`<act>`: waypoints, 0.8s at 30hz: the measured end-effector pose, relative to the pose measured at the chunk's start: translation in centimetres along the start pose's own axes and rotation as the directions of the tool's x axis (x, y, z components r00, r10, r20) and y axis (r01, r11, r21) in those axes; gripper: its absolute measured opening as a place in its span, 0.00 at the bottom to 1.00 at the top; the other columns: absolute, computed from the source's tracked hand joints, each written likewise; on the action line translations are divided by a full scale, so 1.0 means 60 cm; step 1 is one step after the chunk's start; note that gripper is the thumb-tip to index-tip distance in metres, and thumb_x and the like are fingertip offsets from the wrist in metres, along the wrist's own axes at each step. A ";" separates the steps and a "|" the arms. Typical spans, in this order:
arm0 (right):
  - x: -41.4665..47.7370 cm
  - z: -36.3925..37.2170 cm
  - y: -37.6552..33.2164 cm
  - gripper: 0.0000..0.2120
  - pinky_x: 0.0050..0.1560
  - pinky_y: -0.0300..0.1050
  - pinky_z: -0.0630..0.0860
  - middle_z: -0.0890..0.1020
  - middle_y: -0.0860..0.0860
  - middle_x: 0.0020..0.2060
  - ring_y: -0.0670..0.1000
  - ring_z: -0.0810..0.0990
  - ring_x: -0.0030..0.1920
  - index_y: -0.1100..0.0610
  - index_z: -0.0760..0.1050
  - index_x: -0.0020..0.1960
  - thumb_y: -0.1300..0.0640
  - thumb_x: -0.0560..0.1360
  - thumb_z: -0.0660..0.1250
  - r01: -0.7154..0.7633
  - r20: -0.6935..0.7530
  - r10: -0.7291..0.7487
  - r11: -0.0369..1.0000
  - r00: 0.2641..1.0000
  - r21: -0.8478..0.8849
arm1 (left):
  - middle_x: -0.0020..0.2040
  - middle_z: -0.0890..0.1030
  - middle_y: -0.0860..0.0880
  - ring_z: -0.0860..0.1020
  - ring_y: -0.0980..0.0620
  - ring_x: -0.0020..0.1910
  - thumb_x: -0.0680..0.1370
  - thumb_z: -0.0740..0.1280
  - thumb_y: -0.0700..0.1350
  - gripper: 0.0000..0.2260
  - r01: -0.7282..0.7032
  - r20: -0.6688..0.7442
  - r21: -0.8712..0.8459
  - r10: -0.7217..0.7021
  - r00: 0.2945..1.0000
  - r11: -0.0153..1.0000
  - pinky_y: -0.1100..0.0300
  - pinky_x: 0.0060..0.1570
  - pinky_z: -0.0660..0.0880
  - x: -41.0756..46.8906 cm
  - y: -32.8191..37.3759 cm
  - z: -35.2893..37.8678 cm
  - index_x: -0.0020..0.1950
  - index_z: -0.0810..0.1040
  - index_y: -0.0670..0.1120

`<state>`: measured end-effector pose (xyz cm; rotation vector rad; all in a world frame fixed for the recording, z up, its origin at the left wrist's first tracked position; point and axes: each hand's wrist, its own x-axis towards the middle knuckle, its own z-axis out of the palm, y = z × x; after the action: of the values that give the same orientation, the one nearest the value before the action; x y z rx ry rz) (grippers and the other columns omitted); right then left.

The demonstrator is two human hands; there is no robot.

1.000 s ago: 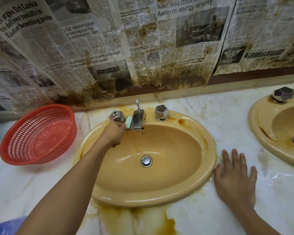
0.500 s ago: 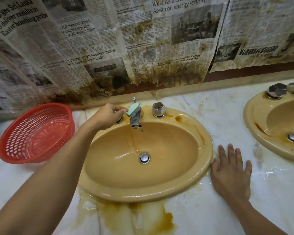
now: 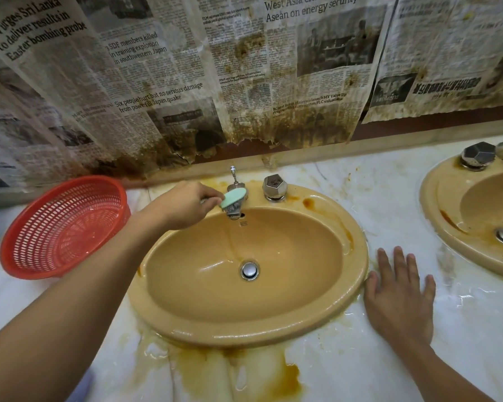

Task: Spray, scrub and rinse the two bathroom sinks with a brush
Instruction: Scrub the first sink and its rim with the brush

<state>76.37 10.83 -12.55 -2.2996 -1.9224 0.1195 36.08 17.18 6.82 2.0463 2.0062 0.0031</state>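
Observation:
A tan oval sink sits in the marble counter in front of me, wet, with a chrome drain. My left hand grips a small green brush and holds it on top of the chrome faucet spout. The left tap knob is hidden behind this hand; the right knob shows. My right hand lies flat, fingers spread, on the counter just right of the sink rim. A second tan sink is at the far right, cut off by the frame.
A red plastic basket stands on the counter left of the sink. Brown stained water pools on the marble below the sink. Stained, torn newspaper covers the wall behind. The second sink's knob shows.
My left hand rose from the left tap knob and moved right, bringing the green brush onto the faucet spout. My right hand stayed flat on the counter.

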 end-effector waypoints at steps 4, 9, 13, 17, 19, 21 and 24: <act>0.001 0.000 0.000 0.32 0.79 0.63 0.49 0.55 0.50 0.83 0.53 0.50 0.82 0.47 0.54 0.83 0.41 0.81 0.39 0.002 -0.003 -0.002 1.000 1.000 -0.002 | 0.65 0.82 0.53 0.80 0.52 0.53 0.85 0.62 0.53 0.14 0.021 -0.095 -0.108 -0.031 0.995 0.994 0.54 0.52 0.73 -0.046 -0.024 0.021 0.68 0.81 0.55; 0.001 -0.001 -0.002 0.31 0.78 0.64 0.50 0.57 0.51 0.82 0.54 0.52 0.82 0.48 0.56 0.82 0.42 0.81 0.41 0.003 -0.008 -0.003 1.000 1.000 0.004 | 0.63 0.84 0.45 0.79 0.41 0.62 0.84 0.63 0.48 0.14 0.291 -0.243 -0.199 -0.335 0.911 0.936 0.50 0.60 0.74 -0.018 -0.121 0.036 0.66 0.83 0.48; 0.001 -0.001 -0.001 0.31 0.78 0.63 0.51 0.57 0.51 0.82 0.53 0.52 0.82 0.47 0.57 0.82 0.42 0.81 0.40 -0.007 -0.002 0.007 1.000 1.000 -0.007 | 0.62 0.84 0.45 0.79 0.41 0.59 0.85 0.62 0.48 0.14 0.300 -0.196 -0.207 -0.340 0.920 0.931 0.51 0.56 0.74 -0.004 -0.125 0.054 0.66 0.83 0.49; 0.002 0.000 -0.001 0.31 0.79 0.63 0.50 0.56 0.50 0.82 0.53 0.51 0.82 0.47 0.55 0.83 0.42 0.81 0.40 -0.008 -0.002 0.008 1.000 1.000 -0.010 | 0.61 0.84 0.46 0.80 0.43 0.54 0.85 0.62 0.50 0.14 0.274 -0.219 -0.166 -0.306 0.927 0.947 0.53 0.50 0.73 0.006 -0.122 0.050 0.66 0.82 0.50; 0.002 0.000 0.000 0.31 0.79 0.63 0.50 0.55 0.50 0.83 0.53 0.51 0.82 0.47 0.54 0.83 0.42 0.81 0.40 -0.008 0.002 0.008 1.000 1.000 -0.006 | 0.62 0.84 0.45 0.80 0.42 0.58 0.85 0.61 0.50 0.14 0.282 -0.223 -0.151 -0.311 0.924 0.947 0.52 0.52 0.73 0.010 -0.119 0.044 0.67 0.82 0.50; 0.002 0.001 0.000 0.31 0.79 0.63 0.50 0.55 0.50 0.82 0.53 0.51 0.82 0.47 0.55 0.83 0.42 0.81 0.40 -0.006 -0.001 0.006 1.000 1.000 0.005 | 0.61 0.84 0.45 0.80 0.44 0.55 0.85 0.61 0.50 0.15 0.267 -0.194 -0.107 -0.284 0.939 0.958 0.54 0.50 0.74 0.002 -0.107 0.049 0.68 0.82 0.51; 0.001 0.001 0.000 0.31 0.79 0.64 0.50 0.56 0.50 0.82 0.53 0.51 0.82 0.47 0.55 0.83 0.42 0.81 0.40 -0.006 -0.003 0.006 1.000 1.000 0.012 | 0.58 0.84 0.42 0.81 0.41 0.53 0.85 0.61 0.49 0.14 0.255 -0.213 -0.041 -0.258 0.942 0.966 0.51 0.50 0.77 -0.021 -0.095 0.059 0.68 0.81 0.51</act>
<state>76.36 10.90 -12.59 -2.2974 -1.9080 0.1274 31.12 15.25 2.53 1.8283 2.3853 0.1953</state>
